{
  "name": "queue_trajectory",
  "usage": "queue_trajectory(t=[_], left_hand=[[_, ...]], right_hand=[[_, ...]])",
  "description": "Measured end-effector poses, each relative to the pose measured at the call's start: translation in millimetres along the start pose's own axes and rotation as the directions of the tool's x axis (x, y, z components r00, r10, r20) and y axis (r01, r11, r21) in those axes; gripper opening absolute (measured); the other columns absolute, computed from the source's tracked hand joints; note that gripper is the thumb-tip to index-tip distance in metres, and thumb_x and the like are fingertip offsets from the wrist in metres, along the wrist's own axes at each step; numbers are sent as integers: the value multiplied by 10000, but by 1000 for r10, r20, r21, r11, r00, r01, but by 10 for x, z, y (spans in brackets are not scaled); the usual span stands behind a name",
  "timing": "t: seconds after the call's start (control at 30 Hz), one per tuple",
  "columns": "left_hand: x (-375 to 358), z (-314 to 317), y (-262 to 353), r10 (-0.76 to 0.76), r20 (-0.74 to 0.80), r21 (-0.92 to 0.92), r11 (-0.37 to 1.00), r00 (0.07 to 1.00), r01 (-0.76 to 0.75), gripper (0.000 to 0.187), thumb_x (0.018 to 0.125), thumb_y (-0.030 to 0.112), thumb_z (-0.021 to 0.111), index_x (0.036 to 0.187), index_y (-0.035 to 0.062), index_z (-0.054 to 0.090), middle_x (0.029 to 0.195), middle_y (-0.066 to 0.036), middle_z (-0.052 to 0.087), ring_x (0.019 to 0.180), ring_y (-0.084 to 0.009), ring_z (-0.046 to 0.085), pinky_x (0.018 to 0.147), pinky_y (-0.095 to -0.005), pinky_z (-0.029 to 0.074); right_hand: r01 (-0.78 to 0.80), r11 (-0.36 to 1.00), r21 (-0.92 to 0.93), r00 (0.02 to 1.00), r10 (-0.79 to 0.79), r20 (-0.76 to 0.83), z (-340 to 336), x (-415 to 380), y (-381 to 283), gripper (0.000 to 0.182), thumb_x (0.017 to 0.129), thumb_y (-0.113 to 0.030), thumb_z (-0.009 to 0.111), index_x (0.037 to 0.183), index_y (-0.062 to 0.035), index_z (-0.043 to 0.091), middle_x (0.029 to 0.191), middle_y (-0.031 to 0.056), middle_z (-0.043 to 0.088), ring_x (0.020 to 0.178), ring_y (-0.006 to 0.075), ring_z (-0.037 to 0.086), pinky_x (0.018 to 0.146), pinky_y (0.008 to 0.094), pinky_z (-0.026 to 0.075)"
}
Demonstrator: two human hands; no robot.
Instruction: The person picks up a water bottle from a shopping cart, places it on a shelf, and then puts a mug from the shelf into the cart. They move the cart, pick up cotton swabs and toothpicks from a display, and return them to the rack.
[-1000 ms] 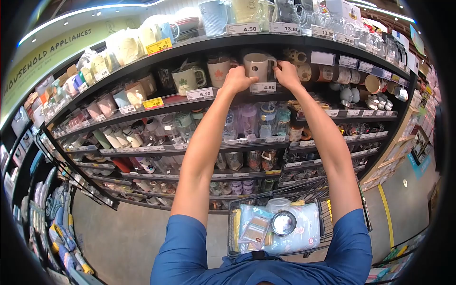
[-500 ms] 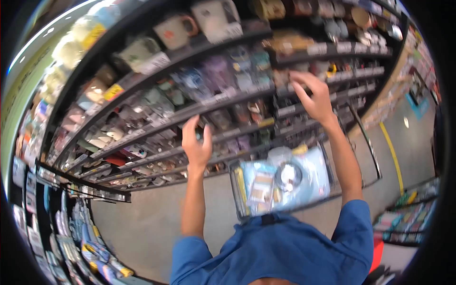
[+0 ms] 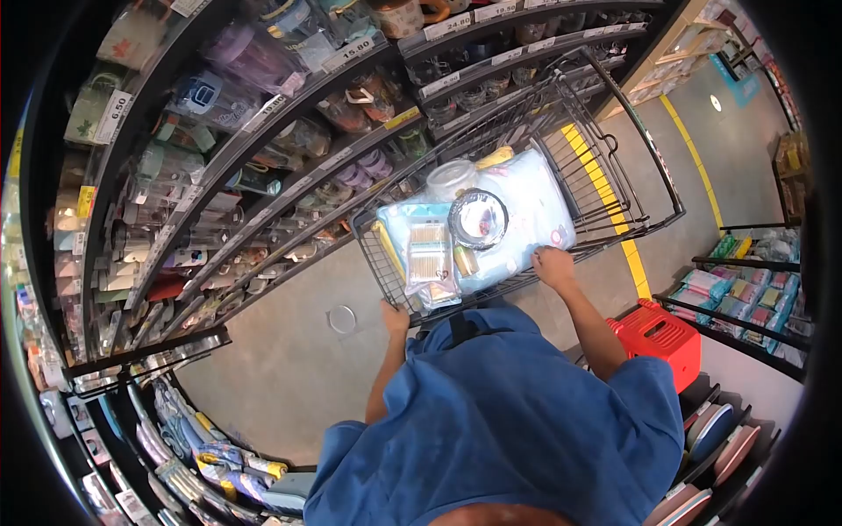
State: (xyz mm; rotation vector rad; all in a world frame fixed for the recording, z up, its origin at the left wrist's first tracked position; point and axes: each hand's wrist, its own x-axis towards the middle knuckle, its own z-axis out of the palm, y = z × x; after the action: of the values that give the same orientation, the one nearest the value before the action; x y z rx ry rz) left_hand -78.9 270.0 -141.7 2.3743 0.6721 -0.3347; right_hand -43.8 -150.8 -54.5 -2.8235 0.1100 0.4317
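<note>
In the head view, the cart is seen just in front of the person's body, set at a slant beside the shelves. Its left part is filled: a pale blue pack is laid flat, and a round black-rimmed item is rested on it. Near that item a clear tub is seen, with a packet of sticks in clear wrap on its other side. Yellow wrapping is partly covered at the far edge. In the right part, the floor is seen through bare wires.

The near rim is held by 2 hands. The left hand is placed at the left corner, its fingers curled narrowly over the rim. The right hand is closed on the rim farther along, beside the pack's edge. Both arms are lowered and bent, and are partly covered by blue sleeves.

The shelves are stocked with cups, bottles and jars, and are marked with labels such as 15.80 and 6.50. A red basket is seen to the right of the body. The cart's far side is closely bordered by the shelves, and a yellow line is crossed by its right part.
</note>
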Motion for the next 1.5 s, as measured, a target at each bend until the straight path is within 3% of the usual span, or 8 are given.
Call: queue_trajectory(t=[0.2, 0.27, 0.37, 0.5, 0.7, 1.07, 1.23, 1.5], left_hand=[[-129, -40, 138, 13, -153, 84, 996, 988, 0, 427, 840, 123, 527, 1199, -64, 392, 1042, -340, 564, 991, -468, 557, 851, -488, 442], [-308, 86, 124, 57, -247, 200, 980, 967, -7, 397, 854, 137, 529, 1183, -40, 395, 1038, -330, 565, 981, -475, 554, 832, -504, 441], [-459, 61, 186, -177, -163, 15, 983, 971, 181, 361, 883, 208, 513, 1146, -16, 405, 1006, -319, 582, 950, -477, 563, 809, -517, 445], [-506, 85, 127, -223, -213, 22, 972, 951, 233, 354, 903, 290, 487, 1094, 0, 422, 966, -315, 597, 908, -478, 576, 791, -528, 445], [-618, 39, 88, -230, -158, -43, 973, 960, 226, 329, 906, 307, 464, 1037, 7, 440, 921, -297, 619, 878, -475, 592, 775, -542, 450], [-915, 16, -338, -326, -67, -181, 933, 943, 310, 364, 921, 345, 432, 1107, 33, 426, 1076, -290, 568, 981, -456, 572, 846, -531, 446], [-1244, -24, -555, -325, -140, -247, 926, 935, 285, 378, 929, 364, 428, 1123, 41, 424, 1094, -267, 561, 998, -443, 568, 847, -531, 446], [-1729, -58, -918, -344, -158, -389, 883, 926, 262, 355, 931, 341, 437, 1114, 37, 414, 1129, -278, 534, 972, -455, 573, 844, -541, 442]], right_hand=[[14, 1000, 3, 999, -14, 49, -133, -17, -130, 440, 870, -457, 513, 853, -49, 676, 867, 155, 670, 781, 331, 651, 690, 424, 516], [366, 930, -34, 884, -336, 324, -217, -52, -100, 511, 845, -532, 516, 938, -62, 694, 877, 150, 670, 826, 326, 643, 727, 434, 505], [506, 863, -3, 794, -464, 394, -233, -24, -56, 533, 827, -549, 530, 929, -52, 693, 906, 162, 666, 854, 332, 634, 746, 443, 501], [643, 764, -43, 695, -559, 453, -91, 31, -55, 549, 809, -572, 540, 942, -62, 693, 925, 160, 662, 866, 335, 632, 754, 452, 500], [627, 776, -73, 706, -526, 474, 107, -12, -100, 476, 801, -528, 568, 938, -89, 694, 918, 156, 658, 878, 334, 632, 769, 453, 501], [669, 732, -132, 671, -518, 530, 380, -284, -211, 423, 848, -452, 518, 958, -82, 692, 897, 205, 658, 860, 380, 629, 774, 460, 495], [624, 758, -189, 688, -418, 594, 234, -641, -561, 443, 848, -437, 507, 890, -34, 684, 904, 217, 652, 888, 368, 625, 779, 451, 490], [615, 723, -314, 731, -375, 570, 546, -984, -621, 392, 829, -461, 511, 973, -150, 701, 936, 187, 663, 915, 370, 620, 817, 446, 484]])
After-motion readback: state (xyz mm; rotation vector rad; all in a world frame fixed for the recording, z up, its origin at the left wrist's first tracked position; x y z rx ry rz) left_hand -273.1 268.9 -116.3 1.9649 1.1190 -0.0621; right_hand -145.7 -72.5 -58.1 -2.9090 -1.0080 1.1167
